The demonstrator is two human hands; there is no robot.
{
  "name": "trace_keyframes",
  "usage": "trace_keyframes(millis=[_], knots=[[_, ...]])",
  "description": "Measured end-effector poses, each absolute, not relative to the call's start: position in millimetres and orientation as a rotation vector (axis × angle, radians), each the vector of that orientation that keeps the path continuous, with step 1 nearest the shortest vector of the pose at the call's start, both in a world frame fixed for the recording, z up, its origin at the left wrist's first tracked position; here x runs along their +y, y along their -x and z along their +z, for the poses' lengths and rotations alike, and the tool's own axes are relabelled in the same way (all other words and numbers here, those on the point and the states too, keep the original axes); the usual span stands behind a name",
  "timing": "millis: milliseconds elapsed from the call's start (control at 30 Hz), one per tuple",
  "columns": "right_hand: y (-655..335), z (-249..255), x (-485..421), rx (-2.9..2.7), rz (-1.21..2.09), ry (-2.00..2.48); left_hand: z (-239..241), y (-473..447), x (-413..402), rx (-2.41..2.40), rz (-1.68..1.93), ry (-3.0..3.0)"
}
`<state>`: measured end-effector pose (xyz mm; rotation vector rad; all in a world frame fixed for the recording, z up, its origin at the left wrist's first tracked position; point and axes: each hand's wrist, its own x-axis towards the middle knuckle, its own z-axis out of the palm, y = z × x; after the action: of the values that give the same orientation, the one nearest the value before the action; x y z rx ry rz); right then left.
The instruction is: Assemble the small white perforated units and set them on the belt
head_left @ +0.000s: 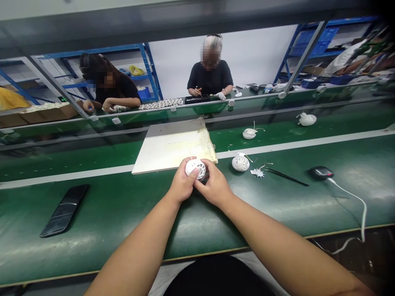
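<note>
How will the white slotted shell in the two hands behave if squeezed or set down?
Probably light: the white shell has an open, slotted wall. Its thin ribs look breakable if squeezed hard. Its rounded form may rock or roll.

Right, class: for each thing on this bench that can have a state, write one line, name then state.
white grille part: held between left hand and right hand.
second grille part: lying loose, untouched.
phone: lying flat, screen dark.
black tool: lying flat, untouched.
black device: white cable attached.
white board: lying flat.
</note>
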<state>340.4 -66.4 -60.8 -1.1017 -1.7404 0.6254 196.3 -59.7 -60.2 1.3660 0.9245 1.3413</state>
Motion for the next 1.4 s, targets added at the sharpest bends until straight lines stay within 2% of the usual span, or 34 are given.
trace_keyframes(millis=[233,467,667,867,967,1100,1233,1333,1400], knots=[[-344.8,-55.0,-61.4,-1.708,0.628,1.046,-65.6,-190.1,-52.2,0.828,1.332,-1.310],[-343.5,-63.0,-54.5,-1.577,0.932,0.978,-71.5,-190.5,-46.8,0.843,1.390,-1.211],[-344.7,-64.8,-52.5,-1.523,0.777,1.097,-71.6,-196.0,-45.4,0.916,1.419,-1.048],[-342.9,-65.0,-46.3,-0.992,1.449,0.841,-60.7,-200.4,-43.9,0.858,1.380,-0.715],[-344.9,-57.1,-44.8,-0.668,1.657,0.691,-59.9,-199.8,-43.2,0.851,1.333,-0.634],[-359.5,-46.1,-48.3,-0.538,1.815,0.599,-66.6,-202.0,-51.1,0.874,1.194,-0.819],[-411.3,-50.5,-60.6,-0.736,1.531,0.801,-68.6,-223.7,-69.5,1.150,1.002,-1.395],[-476.0,-60.3,-75.6,-1.137,1.131,1.139,-64.7,-264.6,-80.5,1.222,0.786,-1.877],[-520.1,-66.3,-83.9,-1.351,0.726,1.435,-62.9,-303.3,-81.5,1.149,0.674,-2.085]])
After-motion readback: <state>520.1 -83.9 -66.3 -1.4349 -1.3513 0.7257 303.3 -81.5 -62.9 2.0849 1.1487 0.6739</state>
